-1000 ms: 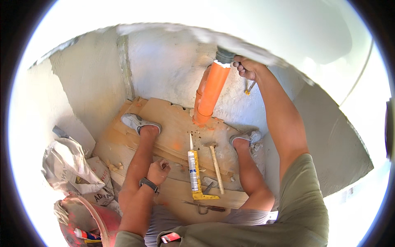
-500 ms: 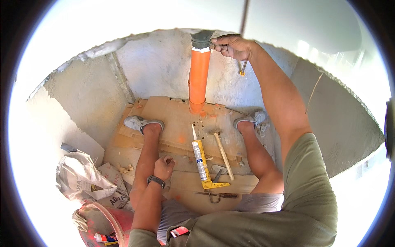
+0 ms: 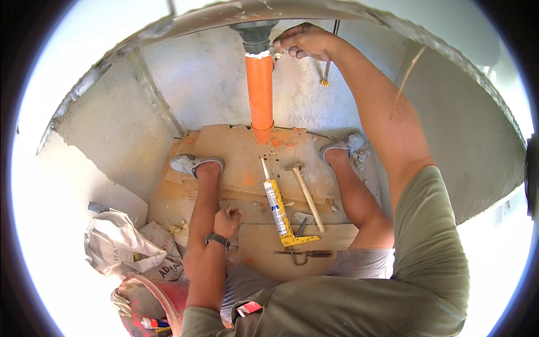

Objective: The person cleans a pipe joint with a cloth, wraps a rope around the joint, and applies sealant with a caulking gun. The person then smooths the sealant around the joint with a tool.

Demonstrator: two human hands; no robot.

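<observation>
An orange pipe (image 3: 260, 92) rises from the cardboard, with a white bead round its top. A dark grey rubber collar (image 3: 256, 37) sits on that end, under the curved underside above. Raised on the right, my right hand (image 3: 307, 42) has its thumb and fingertips pinched together beside the collar; what they hold, if anything, is too small to make out. My left hand (image 3: 227, 221), loosely curled with nothing visible in it, rests by my left leg below a dark wristwatch (image 3: 217, 241). A yellow caulking gun (image 3: 291, 240) loaded with a sealant tube (image 3: 275, 205) lies between my legs.
Next to the gun lie a wooden-handled hammer (image 3: 306, 196) and a screwdriver (image 3: 314, 254). A red bucket (image 3: 168, 297) and crumpled sacks (image 3: 120, 241) stand at the left. A thin rod (image 3: 330, 53) hangs near the back wall. Cardboard (image 3: 224, 146) covers the floor.
The view has shifted, so more of the curved underside above shows. My right hand stays beside the collar, its fingers still pinched. My left hand keeps its place by my leg.
</observation>
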